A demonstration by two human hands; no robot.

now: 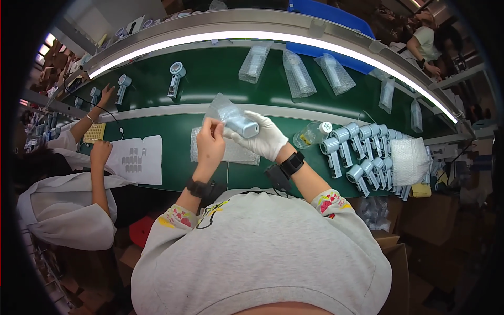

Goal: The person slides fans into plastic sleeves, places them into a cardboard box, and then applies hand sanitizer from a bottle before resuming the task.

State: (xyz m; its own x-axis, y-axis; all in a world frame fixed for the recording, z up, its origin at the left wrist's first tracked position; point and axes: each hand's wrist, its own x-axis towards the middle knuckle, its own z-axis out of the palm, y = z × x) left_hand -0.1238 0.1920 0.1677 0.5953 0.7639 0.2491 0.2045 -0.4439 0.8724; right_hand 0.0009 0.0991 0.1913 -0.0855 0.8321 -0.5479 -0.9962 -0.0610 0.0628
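My right hand (pixel 269 138), in a white glove, grips a light blue-grey handheld device (pixel 243 126) by its handle end. The device's other end sits inside a clear bubble-wrap bag (pixel 222 106). With bare fingers pinched together, my left hand (pixel 210 144) holds the edge of that bag beside the device. Under both hands, flat bubble-wrap bags (pixel 239 153) lie on the green bench. To the right, several similar devices (pixel 355 137) with round heads and straight handles lie in rows.
A clear bottle with a white cap (pixel 326 127) lies right of my glove. Several bagged devices (pixel 298 74) rest along the back, near a blue bin (pixel 336 26). At left, a co-worker's hand (pixel 107 95) reaches toward upright devices (pixel 176 80); a printed sheet (pixel 137 160) lies nearby.
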